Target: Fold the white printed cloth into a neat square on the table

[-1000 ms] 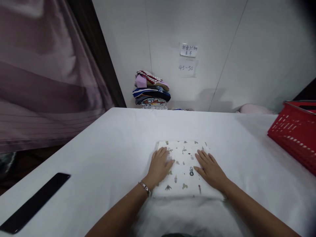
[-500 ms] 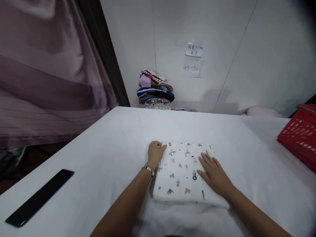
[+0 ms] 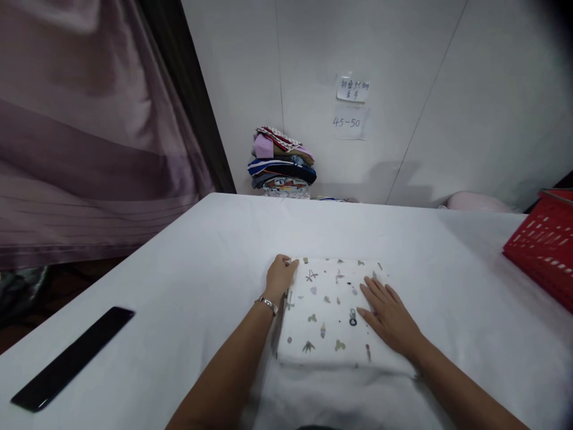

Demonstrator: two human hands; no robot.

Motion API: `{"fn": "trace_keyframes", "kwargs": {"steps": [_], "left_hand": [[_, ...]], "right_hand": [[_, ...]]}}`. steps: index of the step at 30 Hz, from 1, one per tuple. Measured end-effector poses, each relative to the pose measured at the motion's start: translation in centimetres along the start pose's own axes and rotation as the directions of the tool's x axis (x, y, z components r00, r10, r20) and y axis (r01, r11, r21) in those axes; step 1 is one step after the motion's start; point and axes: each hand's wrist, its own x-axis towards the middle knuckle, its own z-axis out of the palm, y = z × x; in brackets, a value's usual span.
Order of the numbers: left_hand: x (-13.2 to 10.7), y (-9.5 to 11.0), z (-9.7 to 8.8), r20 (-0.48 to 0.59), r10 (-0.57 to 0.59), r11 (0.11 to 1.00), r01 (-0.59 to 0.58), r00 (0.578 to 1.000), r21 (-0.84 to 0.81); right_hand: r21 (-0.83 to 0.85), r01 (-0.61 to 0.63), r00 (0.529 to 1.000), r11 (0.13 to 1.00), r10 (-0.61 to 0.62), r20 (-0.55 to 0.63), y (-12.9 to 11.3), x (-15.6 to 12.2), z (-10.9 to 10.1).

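A folded white cloth printed with small leaves and other motifs lies flat on the white table, its near edge towards me. My left hand, with a metal watch or bracelet at the wrist, is at the cloth's far left corner. Its thumb and curled fingers are closed on the edge there; the fingertips are partly hidden. On the right part of the cloth, my right hand rests flat and open, fingers stretched out.
The white table reaches back towards a pale wall. A black phone-like slab lies at left, and a red basket stands at right. Behind the table rises a stack of folded fabrics. A mauve curtain hangs at left.
My left hand has shifted slightly to the left at the cloth's corner, and the corner has moved a little with it. My right hand has stayed in place.
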Motion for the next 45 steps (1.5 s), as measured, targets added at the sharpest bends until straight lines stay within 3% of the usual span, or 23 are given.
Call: {"fn": "trace_keyframes", "kwargs": {"steps": [5, 10, 15, 18, 21, 24, 26, 29, 31, 32, 34, 37, 41, 45], "left_hand": [[0.1, 0.2, 0.4, -0.061, 0.134, 0.991, -0.133, 0.989, 0.025], [0.5, 0.3, 0.4, -0.023, 0.143, 0.976, -0.137, 0.989, 0.169], [0.8, 0.5, 0.1, 0.011, 0.157, 0.969, -0.156, 0.988, 0.193], [0.7, 0.6, 0.1, 0.002, 0.161, 0.966, -0.158, 0.987, 0.206], [0.6, 0.6, 0.1, 0.003, 0.191, 0.955, -0.187, 0.982, 0.231], [0.5, 0.6, 0.0, 0.018, 0.224, 0.944, -0.221, 0.974, 0.246], [0.5, 0.6, -0.1, 0.023, 0.235, 0.937, -0.233, 0.972, 0.262], [0.5, 0.6, -0.2, 0.031, 0.249, 0.923, -0.247, 0.968, 0.294], [0.5, 0.7, -0.2, 0.038, 0.260, 0.913, -0.258, 0.965, 0.317], [0.5, 0.7, -0.1, 0.041, 0.262, 0.909, -0.261, 0.964, 0.326], [0.5, 0.9, -0.1, 0.048, 0.263, 0.903, -0.263, 0.964, 0.341], [0.4, 1.1, 0.0, 0.055, 0.256, 0.900, -0.259, 0.965, 0.350], [0.4, 1.2, 0.0, 0.052, 0.253, 0.898, -0.254, 0.966, 0.358], [0.4, 1.1, 0.0, 0.050, 0.263, 0.895, -0.263, 0.964, 0.361]], "right_hand": [[0.031, -0.018, 1.000, 0.999, 0.017, 0.012, -0.3, 0.1, -0.4], [0.061, -0.057, 0.995, 0.997, 0.052, 0.083, -0.7, 0.3, -1.1], [0.154, -0.131, 0.980, 0.979, 0.105, 0.169, -0.8, 0.8, -2.2], [0.210, -0.179, 0.960, 0.961, 0.123, 0.253, -1.3, 2.0, -3.5], [0.228, -0.130, 0.975, 0.965, 0.083, 0.205, -2.3, 4.2, -4.5], [0.194, -0.096, 0.991, 0.976, 0.076, 0.108, -3.0, 6.6, -4.0], [0.158, -0.165, 0.984, 0.974, 0.151, 0.100, -2.7, 7.6, -2.9], [0.196, -0.242, 0.966, 0.950, 0.216, 0.144, -0.9, 7.7, -1.5], [0.294, -0.270, 0.963, 0.917, 0.251, 0.100, 0.9, 7.4, -1.5], [0.345, -0.302, 0.952, 0.889, 0.303, 0.051, 1.9, 7.3, -1.7], [0.431, -0.420, 0.883, 0.799, 0.470, -0.010, 3.7, 7.1, -2.5], [0.480, -0.558, 0.786, 0.677, 0.616, 0.046, 5.6, 7.0, -3.6], [0.465, -0.591, 0.777, 0.660, 0.621, 0.105, 6.1, 7.1, -3.1], [0.433, -0.613, 0.759, 0.661, 0.645, 0.090, 6.0, 7.4, -1.8]]}}
